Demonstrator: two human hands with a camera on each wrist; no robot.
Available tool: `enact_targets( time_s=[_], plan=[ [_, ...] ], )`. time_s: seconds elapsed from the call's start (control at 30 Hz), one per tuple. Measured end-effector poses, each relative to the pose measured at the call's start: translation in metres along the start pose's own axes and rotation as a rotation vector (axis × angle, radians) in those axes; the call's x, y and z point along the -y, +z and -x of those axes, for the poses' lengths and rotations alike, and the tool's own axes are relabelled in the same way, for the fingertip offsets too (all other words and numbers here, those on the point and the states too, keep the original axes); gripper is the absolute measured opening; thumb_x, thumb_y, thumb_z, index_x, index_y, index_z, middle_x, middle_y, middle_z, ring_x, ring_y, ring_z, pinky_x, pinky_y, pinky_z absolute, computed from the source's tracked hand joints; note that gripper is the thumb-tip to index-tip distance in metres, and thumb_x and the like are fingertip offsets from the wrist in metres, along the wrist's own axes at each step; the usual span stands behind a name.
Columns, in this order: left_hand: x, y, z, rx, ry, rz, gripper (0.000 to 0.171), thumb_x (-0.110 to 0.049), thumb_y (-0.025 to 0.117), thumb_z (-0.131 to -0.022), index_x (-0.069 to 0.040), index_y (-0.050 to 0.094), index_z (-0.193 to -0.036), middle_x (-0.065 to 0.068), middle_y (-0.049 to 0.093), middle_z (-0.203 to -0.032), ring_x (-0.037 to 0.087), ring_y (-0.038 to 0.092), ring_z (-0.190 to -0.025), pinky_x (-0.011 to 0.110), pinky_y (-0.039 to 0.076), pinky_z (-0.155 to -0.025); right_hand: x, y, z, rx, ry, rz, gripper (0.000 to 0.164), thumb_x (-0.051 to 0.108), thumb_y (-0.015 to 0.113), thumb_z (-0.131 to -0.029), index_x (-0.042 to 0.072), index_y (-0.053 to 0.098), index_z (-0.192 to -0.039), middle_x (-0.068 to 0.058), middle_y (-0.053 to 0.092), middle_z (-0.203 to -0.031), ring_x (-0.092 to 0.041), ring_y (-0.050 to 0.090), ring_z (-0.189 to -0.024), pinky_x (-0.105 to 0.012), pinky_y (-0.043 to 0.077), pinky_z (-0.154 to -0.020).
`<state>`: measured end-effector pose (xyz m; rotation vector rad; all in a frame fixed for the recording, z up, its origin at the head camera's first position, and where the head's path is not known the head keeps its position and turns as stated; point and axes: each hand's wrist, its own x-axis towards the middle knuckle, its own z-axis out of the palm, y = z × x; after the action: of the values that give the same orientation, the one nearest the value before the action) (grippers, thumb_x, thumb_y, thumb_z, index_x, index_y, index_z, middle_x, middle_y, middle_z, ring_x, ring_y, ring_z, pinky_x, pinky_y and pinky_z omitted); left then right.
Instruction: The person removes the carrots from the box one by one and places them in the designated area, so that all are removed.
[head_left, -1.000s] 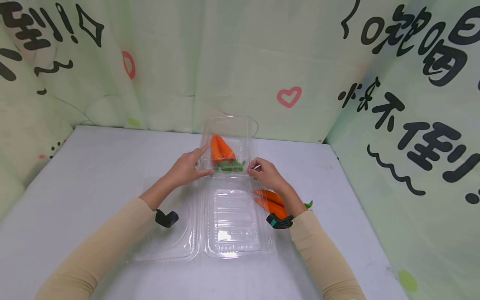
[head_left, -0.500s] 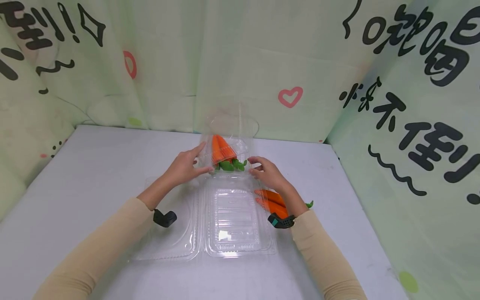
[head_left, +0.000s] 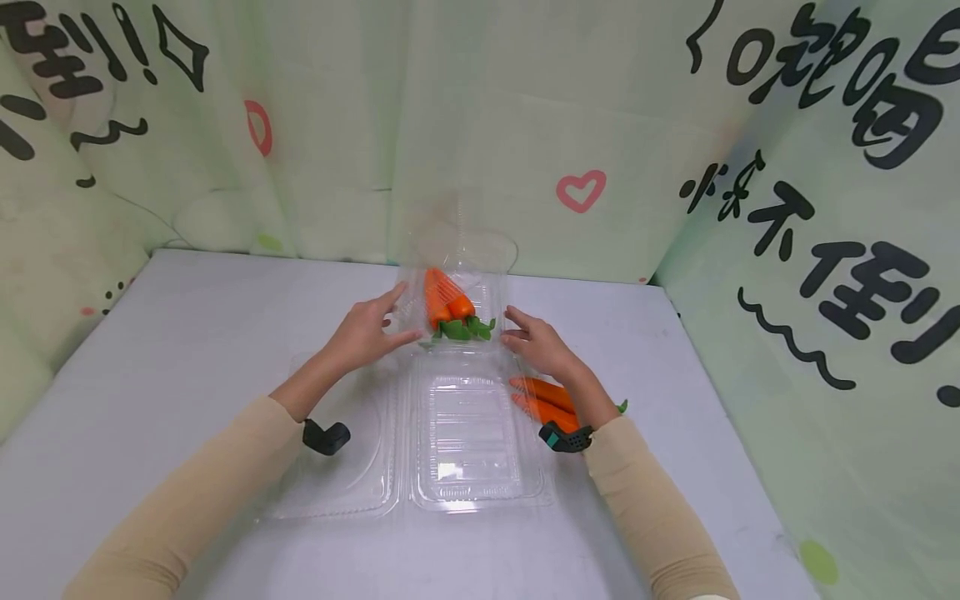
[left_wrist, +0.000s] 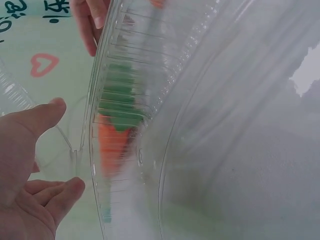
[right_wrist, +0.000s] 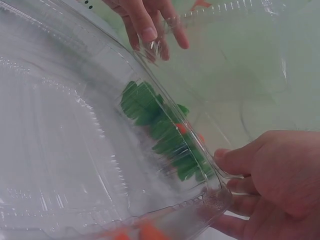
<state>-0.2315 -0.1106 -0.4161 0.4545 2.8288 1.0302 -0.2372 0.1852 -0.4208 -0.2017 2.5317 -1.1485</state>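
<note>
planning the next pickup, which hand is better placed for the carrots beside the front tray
Probably the right hand: those carrots lie by its wrist, while the left hand is farther left.

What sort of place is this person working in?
Probably a makeshift booth for filming or practice, though I can't be sure: a white table, pale green printed curtains around it, and small black devices at the person's wrists.
</note>
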Motion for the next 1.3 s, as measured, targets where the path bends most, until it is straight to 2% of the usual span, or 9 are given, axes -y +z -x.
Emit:
enact_targets(
  time_s=[0.4,0.7,1.03,1.3],
  plan=[
    [0.007,-0.004,0.005,-0.010,-0.023,0.028,0.087,-0.038,0.068,-0.089,-0.016,0.017,-0.156,0.018,0.046,-0.147,0.035,0.058,-0.122,0.043,0.054,-0.091,0.002,-0.002,0.001,0.000,0.004,0.014,0.064,0.019,0.050,-0.101,0.013,0.018,-0.155,-0.004,0.028,-0.159,-0.026,0.045,-0.137,-0.045,0.039,-0.110],
    [0.008,-0.006,0.010,-0.026,-0.049,0.022,0.086,-0.040,0.068,-0.089,-0.002,0.023,-0.152,0.021,0.048,-0.144,0.036,0.060,-0.119,0.042,0.053,-0.091,0.001,-0.002,0.003,0.001,-0.018,0.026,0.063,0.017,0.048,-0.102,0.010,0.016,-0.155,-0.009,0.026,-0.160,-0.029,0.046,-0.136,-0.046,0.039,-0.109],
    [0.013,-0.005,0.012,-0.032,-0.062,0.037,0.085,-0.042,0.067,-0.089,0.001,0.026,-0.150,0.025,0.048,-0.142,0.037,0.061,-0.117,0.043,0.053,-0.090,0.001,-0.001,0.002,-0.012,-0.014,0.021,0.063,0.017,0.049,-0.101,0.012,0.017,-0.155,-0.007,0.027,-0.160,-0.029,0.046,-0.136,-0.046,0.040,-0.109],
    [0.015,-0.003,0.014,-0.044,-0.069,0.029,0.083,-0.042,0.067,-0.089,-0.001,0.028,-0.150,0.024,0.052,-0.138,0.036,0.062,-0.116,0.043,0.054,-0.089,0.003,-0.001,0.002,-0.023,-0.011,0.031,0.062,0.015,0.049,-0.101,0.012,0.019,-0.155,-0.010,0.028,-0.159,-0.030,0.047,-0.135,-0.047,0.040,-0.109]
  ],
)
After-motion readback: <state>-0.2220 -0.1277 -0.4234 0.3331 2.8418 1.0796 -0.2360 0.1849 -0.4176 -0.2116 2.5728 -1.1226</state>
